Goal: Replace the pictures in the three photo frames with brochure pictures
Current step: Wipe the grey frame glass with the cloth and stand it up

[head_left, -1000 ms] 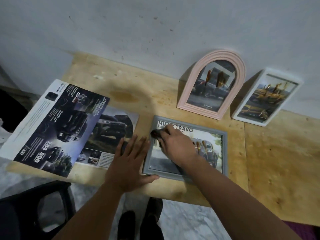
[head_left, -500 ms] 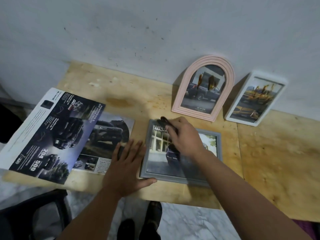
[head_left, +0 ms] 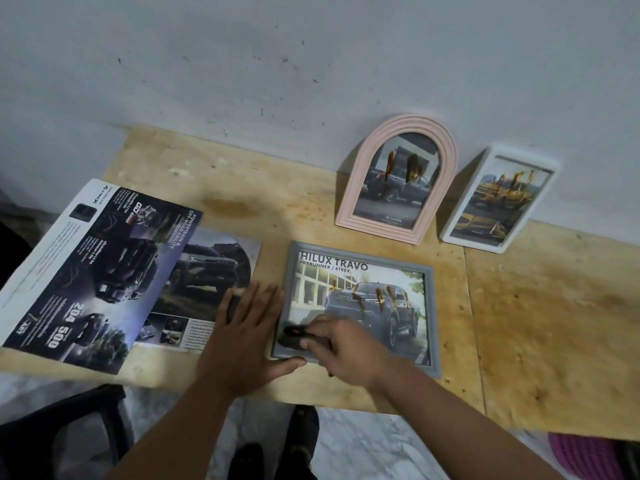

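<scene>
Head view: both hands at grey photo frame (head_left: 360, 268) lying flat on wooden table (head_left: 540, 317).
Right hand (head_left: 341, 348) fingers curled around small dark object (head_left: 294, 336), pressed on frame's near-left corner over the Hilux Travo picture. Left hand (head_left: 244, 336) flat, fingers spread, on table and brochure sheet (head_left: 211, 268), thumb touching frame's near edge. Larger brochure (head_left: 86, 271) at left, overlapping the sheet. Pink arched frame (head_left: 398, 178) and white frame (head_left: 498, 199) lean on wall, each holding a truck picture.
</scene>
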### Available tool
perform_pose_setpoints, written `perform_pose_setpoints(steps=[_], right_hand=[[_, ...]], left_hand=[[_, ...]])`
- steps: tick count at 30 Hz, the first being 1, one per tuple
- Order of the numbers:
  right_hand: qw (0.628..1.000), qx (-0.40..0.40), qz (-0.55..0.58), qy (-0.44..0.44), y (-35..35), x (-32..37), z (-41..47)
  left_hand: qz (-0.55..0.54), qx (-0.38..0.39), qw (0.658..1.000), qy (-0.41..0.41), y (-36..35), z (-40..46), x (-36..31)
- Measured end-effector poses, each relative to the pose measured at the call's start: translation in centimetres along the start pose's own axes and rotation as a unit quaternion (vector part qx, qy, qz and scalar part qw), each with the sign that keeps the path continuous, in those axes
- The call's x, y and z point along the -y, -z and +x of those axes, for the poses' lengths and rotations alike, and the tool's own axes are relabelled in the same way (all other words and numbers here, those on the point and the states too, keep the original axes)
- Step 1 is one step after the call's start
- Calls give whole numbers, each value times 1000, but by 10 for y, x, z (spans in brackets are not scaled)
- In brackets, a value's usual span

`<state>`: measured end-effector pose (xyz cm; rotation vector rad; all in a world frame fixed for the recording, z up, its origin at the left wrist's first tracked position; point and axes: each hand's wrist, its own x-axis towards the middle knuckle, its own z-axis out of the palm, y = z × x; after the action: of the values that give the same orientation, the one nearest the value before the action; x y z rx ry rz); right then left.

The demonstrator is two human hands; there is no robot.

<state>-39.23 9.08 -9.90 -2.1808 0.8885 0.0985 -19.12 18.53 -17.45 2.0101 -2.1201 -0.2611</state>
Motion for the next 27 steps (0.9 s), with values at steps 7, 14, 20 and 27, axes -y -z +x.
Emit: perform_pose_setpoints(steps=[7, 14, 20, 27], right_hand=[[977, -203, -38, -49, 56, -25, 53], [978, -124, -164, 20, 0, -42, 28], [995, 4, -60, 74, 9, -22, -14], [977, -203, -26, -54, 61, -50, 32]], left_hand=[[9, 20, 1000, 5, 2, 1, -1], [5, 18, 1000, 7, 2, 0, -1], [5, 6, 1000, 1, 3, -1, 0], [11, 18, 1000, 7, 3, 0, -1]])
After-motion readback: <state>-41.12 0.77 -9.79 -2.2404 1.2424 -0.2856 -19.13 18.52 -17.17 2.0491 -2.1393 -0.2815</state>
